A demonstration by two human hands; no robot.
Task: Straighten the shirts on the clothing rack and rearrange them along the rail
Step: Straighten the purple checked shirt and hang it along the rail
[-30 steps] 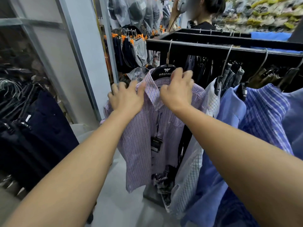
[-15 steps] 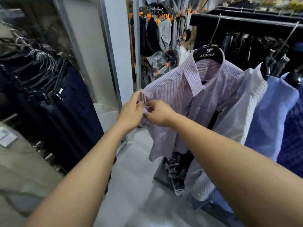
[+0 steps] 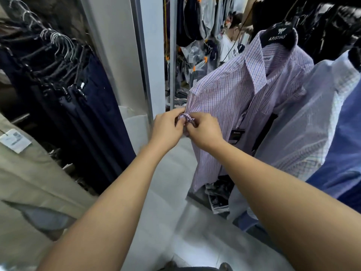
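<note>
- Two hands meet at the sleeve end [image 3: 186, 118] of the purple striped shirt [image 3: 224, 94], both arms reaching forward.
- Left hand [image 3: 166, 130]: fingers curled, pinching the bunched sleeve end from the left.
- Right hand [image 3: 203, 132]: fingers curled, pinching the same bit of fabric from the right. The two hands touch each other.
- Purple striped shirt hangs on a black hanger [image 3: 277, 37] printed "ARISTINO", at the left end of the row. Collar is open and the body hangs slanted toward the hands.
- Black tag [image 3: 237, 136] dangles at the shirt's front.
- White checked shirt [image 3: 304, 118] hangs just beside it on the right, touching it. Blue shirt [image 3: 345, 153] is next, at the frame edge.
- Rail itself is lost in the dark top-right corner; cannot tell its line.
- Left side: dark navy trousers [image 3: 93, 106] on clip hangers, with a beige garment [image 3: 29, 182] carrying a white label [image 3: 14, 140] nearer the camera.
- Metal post [image 3: 143, 65] stands between the trousers and the shirts.
- Pale floor [image 3: 166, 212] lies below the arms.
</note>
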